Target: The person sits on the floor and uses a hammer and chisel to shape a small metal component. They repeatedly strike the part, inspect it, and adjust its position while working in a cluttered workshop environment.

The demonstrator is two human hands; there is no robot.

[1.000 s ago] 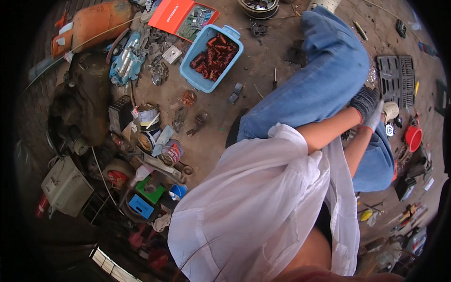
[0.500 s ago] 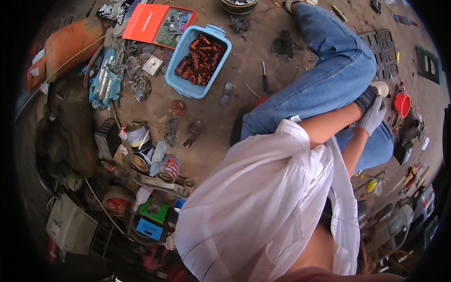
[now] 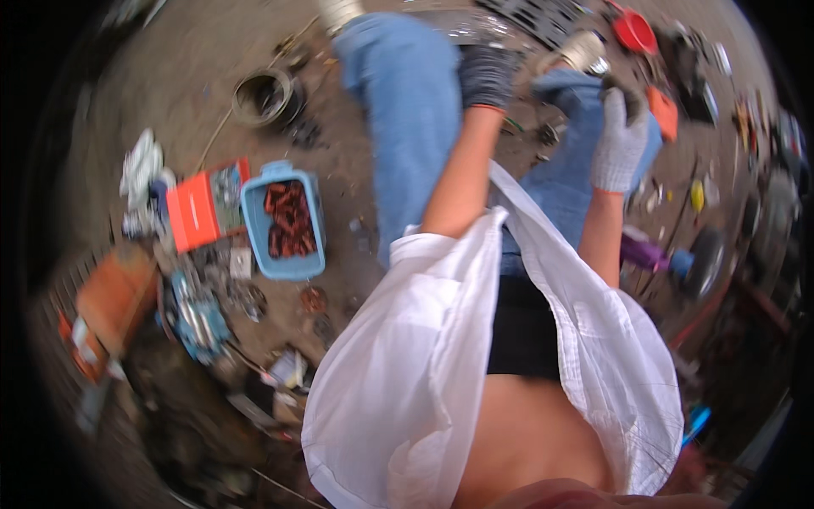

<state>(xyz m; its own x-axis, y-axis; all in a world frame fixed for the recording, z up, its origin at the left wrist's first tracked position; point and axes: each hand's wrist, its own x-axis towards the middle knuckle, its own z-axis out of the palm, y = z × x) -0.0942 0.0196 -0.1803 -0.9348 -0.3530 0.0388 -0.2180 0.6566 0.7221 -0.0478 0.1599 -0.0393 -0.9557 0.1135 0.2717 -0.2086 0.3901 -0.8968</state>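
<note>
My left hand, in a dark grey glove with an orange cuff edge, is beside the inner side of my left jeans leg. Its fingers are smeared by motion, and nothing can be made out in them. At my right shin, my right hand wears a pale grey glove with a darker palm side. It is against or just over the blue jeans leg, fingertips pointing away from me. Whether those fingers grip anything cannot be seen. A light shoe is on my right foot, beyond the hands.
On the left stand a blue tub of coppery coils and an orange box with a circuit board. Farther off are a round metal pot and a dark slotted panel. A red bowl and scattered tools lie to the right.
The view has swung right and blurred. My hands, close together by the shoe before, are now apart: the left between my legs, the right at my right shin.
</note>
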